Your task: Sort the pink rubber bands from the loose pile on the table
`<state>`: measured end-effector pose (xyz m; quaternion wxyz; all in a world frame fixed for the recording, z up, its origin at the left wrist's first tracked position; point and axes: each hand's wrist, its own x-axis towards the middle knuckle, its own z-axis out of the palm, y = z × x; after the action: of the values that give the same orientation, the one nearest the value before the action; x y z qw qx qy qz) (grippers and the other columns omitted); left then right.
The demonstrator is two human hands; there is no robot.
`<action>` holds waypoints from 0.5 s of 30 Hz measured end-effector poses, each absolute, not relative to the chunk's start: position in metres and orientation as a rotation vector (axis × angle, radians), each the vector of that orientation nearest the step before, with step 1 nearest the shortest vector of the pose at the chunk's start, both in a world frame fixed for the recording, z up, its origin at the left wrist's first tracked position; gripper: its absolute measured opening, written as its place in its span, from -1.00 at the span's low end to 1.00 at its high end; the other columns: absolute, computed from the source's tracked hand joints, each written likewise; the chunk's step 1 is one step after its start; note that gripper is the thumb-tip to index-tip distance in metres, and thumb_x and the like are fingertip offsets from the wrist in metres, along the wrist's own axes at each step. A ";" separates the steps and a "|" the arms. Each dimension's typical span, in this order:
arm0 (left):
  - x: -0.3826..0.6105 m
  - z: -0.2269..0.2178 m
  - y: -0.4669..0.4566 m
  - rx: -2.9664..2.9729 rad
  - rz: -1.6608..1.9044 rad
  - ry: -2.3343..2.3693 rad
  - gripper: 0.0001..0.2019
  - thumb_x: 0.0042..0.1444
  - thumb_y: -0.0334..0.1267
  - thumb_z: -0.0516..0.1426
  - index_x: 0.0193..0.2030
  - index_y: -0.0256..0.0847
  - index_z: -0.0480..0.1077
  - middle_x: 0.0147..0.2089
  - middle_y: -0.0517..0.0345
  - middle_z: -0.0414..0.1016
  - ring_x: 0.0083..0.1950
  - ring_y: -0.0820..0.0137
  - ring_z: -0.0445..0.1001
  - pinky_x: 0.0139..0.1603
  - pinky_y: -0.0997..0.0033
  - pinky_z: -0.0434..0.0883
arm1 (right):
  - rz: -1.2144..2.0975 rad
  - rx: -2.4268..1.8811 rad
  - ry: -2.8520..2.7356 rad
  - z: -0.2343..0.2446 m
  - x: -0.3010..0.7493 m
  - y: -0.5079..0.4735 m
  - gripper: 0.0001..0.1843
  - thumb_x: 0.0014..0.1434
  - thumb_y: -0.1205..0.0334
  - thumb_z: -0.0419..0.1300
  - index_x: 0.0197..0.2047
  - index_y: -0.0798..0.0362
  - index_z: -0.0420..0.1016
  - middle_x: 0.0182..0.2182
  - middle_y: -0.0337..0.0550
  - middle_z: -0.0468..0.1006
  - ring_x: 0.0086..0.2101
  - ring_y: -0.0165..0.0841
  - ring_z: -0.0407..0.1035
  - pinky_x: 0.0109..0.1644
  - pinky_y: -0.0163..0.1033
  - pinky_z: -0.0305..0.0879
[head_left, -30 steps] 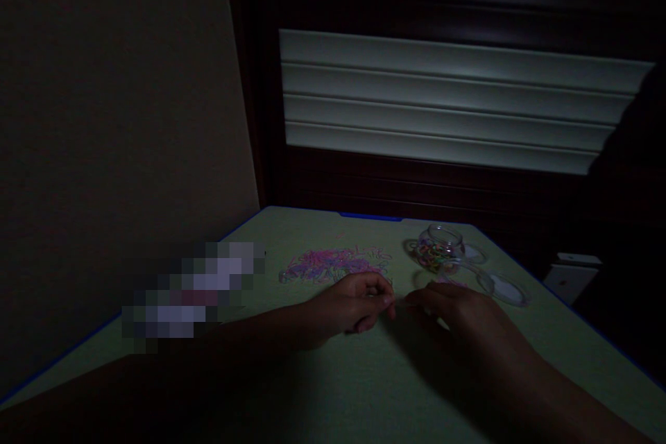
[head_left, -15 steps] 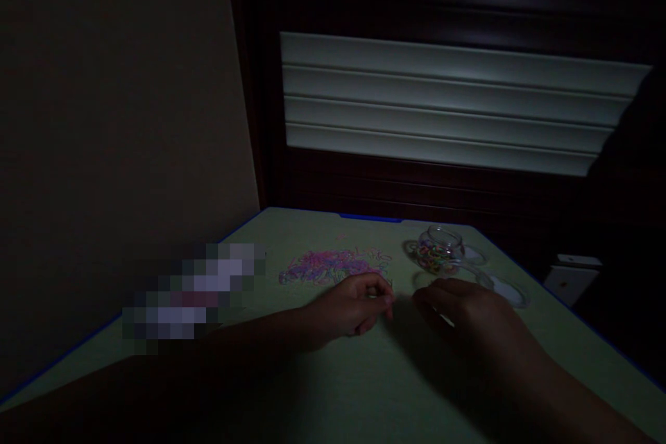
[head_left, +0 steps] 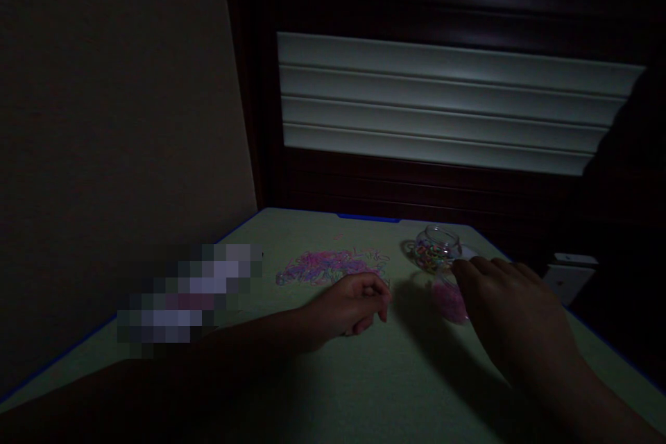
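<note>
My left hand (head_left: 361, 303) rests at the table's middle with its fingers curled in and the thumb against them. Whatever it may hold is too dark and small to make out. Just behind it lies a loose pile of thin pink, purple and multicoloured rubber bands (head_left: 327, 266). My right hand (head_left: 513, 305) is over the mouth of a clear jar with pink contents (head_left: 448, 300), bent downward with its fingertips hidden. Behind that jar stands another clear jar of multicoloured bands (head_left: 434, 250).
The pale green table (head_left: 359, 388) has a blue edge. A blurred-out patch (head_left: 192, 298) covers something on the left. A white box-like object (head_left: 572, 277) is beyond the right edge. A wall (head_left: 119, 97) and a dark slatted panel (head_left: 442, 104) border the table.
My right hand has moved right, away from my left hand, to the near jar, uncovering its pink contents. My left hand has stayed nearly still.
</note>
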<state>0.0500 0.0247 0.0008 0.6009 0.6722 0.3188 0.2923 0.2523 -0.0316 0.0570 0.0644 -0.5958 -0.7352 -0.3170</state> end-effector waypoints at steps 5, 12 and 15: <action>0.050 0.001 0.025 1.555 0.674 0.751 -0.88 0.07 -0.23 0.02 -0.32 -0.25 0.23 -0.46 0.27 0.31 -0.69 0.68 0.08 -0.77 0.67 -0.04 | -1.000 -1.900 -2.185 0.056 0.255 -0.031 -0.78 -0.03 0.53 -0.01 -0.39 0.11 0.40 -0.44 -0.07 0.46 -0.41 -0.27 0.32 -0.34 -0.20 0.04; 0.050 0.000 0.025 1.545 0.671 0.753 -0.87 0.06 -0.22 0.03 -0.32 -0.25 0.24 -0.46 0.27 0.31 -0.69 0.68 0.07 -0.78 0.67 -0.06 | -0.979 -1.969 -2.170 0.054 0.256 -0.027 -0.77 -0.03 0.52 -0.01 -0.39 0.09 0.40 -0.43 -0.08 0.46 -0.39 -0.21 0.33 -0.35 -0.17 0.06; 0.050 0.000 0.025 1.541 0.670 0.769 -0.87 0.05 -0.23 0.03 -0.32 -0.25 0.24 -0.46 0.26 0.31 -0.69 0.68 0.07 -0.78 0.67 -0.06 | -0.970 -1.989 -2.161 0.053 0.257 -0.028 -0.76 -0.03 0.52 -0.02 -0.39 0.08 0.41 -0.43 -0.09 0.46 -0.39 -0.19 0.33 -0.35 -0.16 0.07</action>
<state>0.0505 0.0249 -0.0002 0.6027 0.6652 0.3323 0.2895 0.2573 -0.0276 0.0533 0.0242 -0.6428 -0.6984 -0.3136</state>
